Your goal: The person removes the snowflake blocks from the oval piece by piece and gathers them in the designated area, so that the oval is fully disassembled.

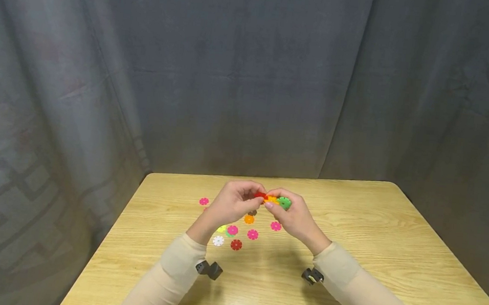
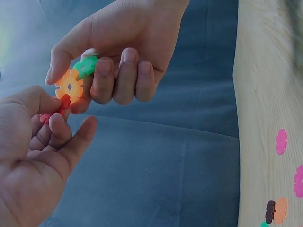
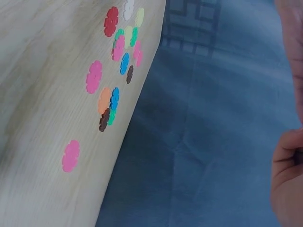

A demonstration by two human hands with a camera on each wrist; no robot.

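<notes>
1. I'm holding both hands up over the middle of the table [image 1: 353, 217], fingertips meeting.
2. My left hand [image 2: 33, 156] is pinching a red disc [image 2: 60, 106] between thumb and forefinger, other fingers loosely curled.
3. My right hand [image 2: 118, 52] is gripping an orange disc [image 2: 69, 85] with a green disc [image 2: 86, 66] slotted onto it, thumb on one side, fingers curled round the other.
4. Key relation: the red disc is touching the orange disc's lower rim, edge-on to its face, coming at it from my left. Left hand is doing the approaching; both hands are about equally near the joint.
5. Discs look like thin hard plastic, glossy, round with notched rims; the orange one has a centre hole.
6. Spare discs [image 1: 241, 228] are lying flat on the wood-grain top, just under my hands: pink, orange, white, dark red, yellow.
</notes>
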